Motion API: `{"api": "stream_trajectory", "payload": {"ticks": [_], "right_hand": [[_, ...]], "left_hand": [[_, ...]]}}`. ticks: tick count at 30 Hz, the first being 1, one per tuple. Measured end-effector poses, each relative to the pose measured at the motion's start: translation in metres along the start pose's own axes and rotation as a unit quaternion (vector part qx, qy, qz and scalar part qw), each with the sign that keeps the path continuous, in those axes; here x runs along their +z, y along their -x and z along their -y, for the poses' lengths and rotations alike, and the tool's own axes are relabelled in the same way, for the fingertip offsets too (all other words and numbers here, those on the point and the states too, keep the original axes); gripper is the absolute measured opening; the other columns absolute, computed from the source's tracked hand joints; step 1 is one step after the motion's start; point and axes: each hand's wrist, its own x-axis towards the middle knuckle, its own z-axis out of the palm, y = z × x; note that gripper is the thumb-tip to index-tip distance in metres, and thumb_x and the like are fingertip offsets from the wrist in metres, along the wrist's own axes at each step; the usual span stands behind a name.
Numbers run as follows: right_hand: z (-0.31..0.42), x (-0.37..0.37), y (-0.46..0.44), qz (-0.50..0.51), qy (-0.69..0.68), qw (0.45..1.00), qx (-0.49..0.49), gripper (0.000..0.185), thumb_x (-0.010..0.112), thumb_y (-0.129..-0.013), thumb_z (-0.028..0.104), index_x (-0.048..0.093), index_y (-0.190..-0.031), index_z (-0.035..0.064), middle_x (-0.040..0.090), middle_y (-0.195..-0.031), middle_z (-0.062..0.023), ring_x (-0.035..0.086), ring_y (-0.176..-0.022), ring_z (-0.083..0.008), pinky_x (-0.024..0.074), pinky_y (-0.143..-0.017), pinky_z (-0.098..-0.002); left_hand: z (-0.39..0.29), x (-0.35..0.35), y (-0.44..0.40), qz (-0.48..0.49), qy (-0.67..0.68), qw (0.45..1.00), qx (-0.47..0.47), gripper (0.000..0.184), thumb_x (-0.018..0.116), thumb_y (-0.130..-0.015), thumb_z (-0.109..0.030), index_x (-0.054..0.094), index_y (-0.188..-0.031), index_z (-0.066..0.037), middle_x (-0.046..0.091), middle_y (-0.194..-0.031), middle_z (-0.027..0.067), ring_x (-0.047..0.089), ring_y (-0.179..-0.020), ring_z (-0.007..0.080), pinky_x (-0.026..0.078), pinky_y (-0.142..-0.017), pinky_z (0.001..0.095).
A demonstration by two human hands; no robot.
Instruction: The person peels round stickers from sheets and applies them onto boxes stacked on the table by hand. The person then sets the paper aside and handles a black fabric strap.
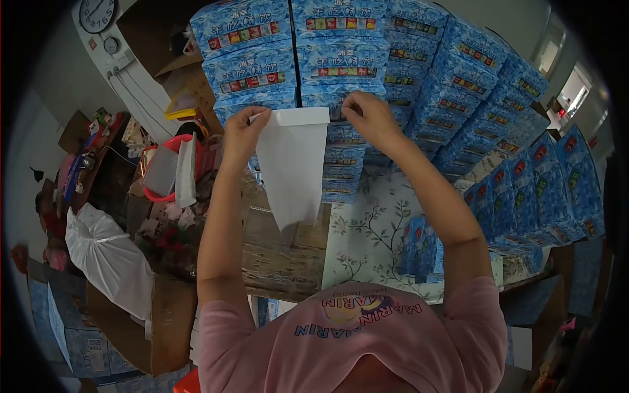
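Note:
A white sheet of paper or card (292, 164), folded over along its top edge, hangs in front of the stacked blue boxes (252, 46) and tapers toward the bottom. My left hand (245, 133) pinches its upper left corner between thumb and fingers. Just right of the sheet's upper right corner, my right hand (371, 118) is raised with its fingertips drawn together near the front of the boxes. Whether anything small sits between those fingertips, I cannot make out.
Blue boxes (458, 85) rise in several stacks across the back and right. A floral-covered table (367, 223) lies below. At left are a red basket (159, 187), a white bag (108, 255) and an open carton (171, 321). A wall clock (97, 13) hangs upper left.

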Motion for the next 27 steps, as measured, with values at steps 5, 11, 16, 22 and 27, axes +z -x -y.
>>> {"api": "stream_trajectory", "payload": {"ticks": [5,11,16,22,27], "right_hand": [[-0.009,0.009,-0.011,-0.013,0.013,1.0,0.018,0.01,0.058,-0.078,0.015,0.057,-0.078,0.0049,0.06,-0.074,-0.008,0.057,-0.068,-0.0246,0.0428,-0.061,-0.0394],[-0.02,0.016,-0.012,-0.024,0.037,0.999,0.001,0.011,0.058,-0.081,0.015,0.057,-0.083,0.0042,0.058,-0.074,-0.0062,0.055,-0.064,-0.018,0.0439,-0.061,-0.0328],[-0.026,-0.008,0.009,0.041,-0.174,0.982,0.064,0.011,0.06,-0.08,0.015,0.057,-0.082,0.0042,0.059,-0.077,-0.0053,0.056,-0.067,-0.0168,0.0441,-0.062,-0.0344],[-0.038,-0.006,0.035,0.097,-0.134,0.984,0.067,0.011,0.06,-0.082,0.014,0.057,-0.083,0.004,0.055,-0.071,-0.0019,0.049,-0.061,-0.0096,0.0417,-0.056,-0.0275],[-0.027,0.008,0.024,0.115,-0.055,0.991,0.027,0.012,0.061,-0.075,0.014,0.057,-0.081,0.0043,0.058,-0.07,-0.0086,0.057,-0.064,-0.0208,0.0441,-0.057,-0.0335]], "left_hand": [[0.003,0.001,-0.018,0.021,0.011,1.0,0.003,0.022,0.062,-0.081,-0.02,0.063,-0.089,0.001,0.061,-0.076,0.0039,0.053,-0.063,0.0086,0.043,-0.056,0.0232],[-0.002,0.016,-0.03,0.008,-0.013,1.0,-0.022,0.025,0.06,-0.082,-0.023,0.062,-0.094,-0.001,0.061,-0.078,0.0055,0.056,-0.064,0.0114,0.045,-0.059,0.0246],[0.002,0.013,-0.021,0.022,-0.005,1.0,-0.009,0.023,0.059,-0.083,-0.023,0.061,-0.093,-0.002,0.061,-0.079,0.0058,0.056,-0.064,0.0129,0.046,-0.058,0.0261],[-0.004,0.027,0.046,0.208,-0.03,0.978,0.011,0.023,0.059,-0.083,-0.017,0.059,-0.102,-0.004,0.062,-0.087,0.0058,0.057,-0.078,0.0133,0.045,-0.07,0.0275],[0.006,0.086,0.057,0.269,-0.12,0.95,0.101,0.031,0.059,-0.08,-0.01,0.056,-0.111,-0.004,0.062,-0.092,0.0088,0.06,-0.083,0.0197,0.047,-0.071,0.0323]]}}
